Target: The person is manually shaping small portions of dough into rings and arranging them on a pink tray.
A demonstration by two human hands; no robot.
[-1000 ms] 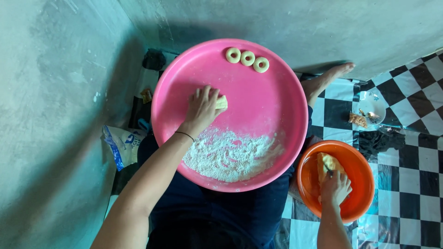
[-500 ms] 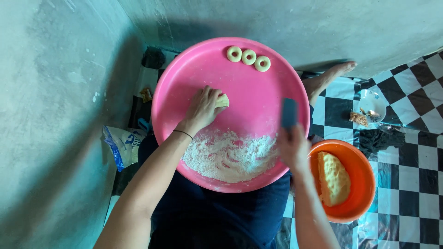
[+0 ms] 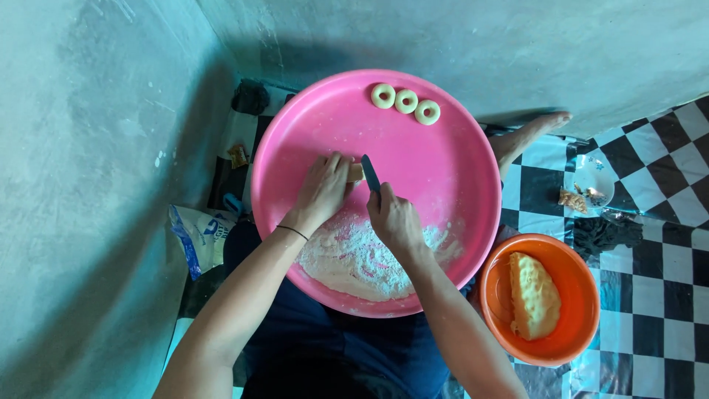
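A big pink round tray (image 3: 458, 170) rests on my lap. My left hand (image 3: 323, 188) presses down on a small pale dough piece (image 3: 356, 171) near the tray's middle. My right hand (image 3: 393, 218) grips a dark flat scraper (image 3: 370, 174), its blade standing right beside the dough. A heap of white flour (image 3: 354, 258) lies on the tray's near part. Three ring-shaped dough pieces (image 3: 405, 101) sit in a row at the tray's far rim.
An orange bowl (image 3: 572, 284) with a lump of yellow dough (image 3: 534, 295) stands on the checkered floor at my right. A bare foot (image 3: 535, 133) shows beyond the tray. A small dish with scraps (image 3: 587, 193) lies farther right. A plastic bag (image 3: 193, 236) lies by the concrete wall at left.
My right hand left the orange bowl, picked up the dark scraper and brought it over the tray to the dough under my left hand.
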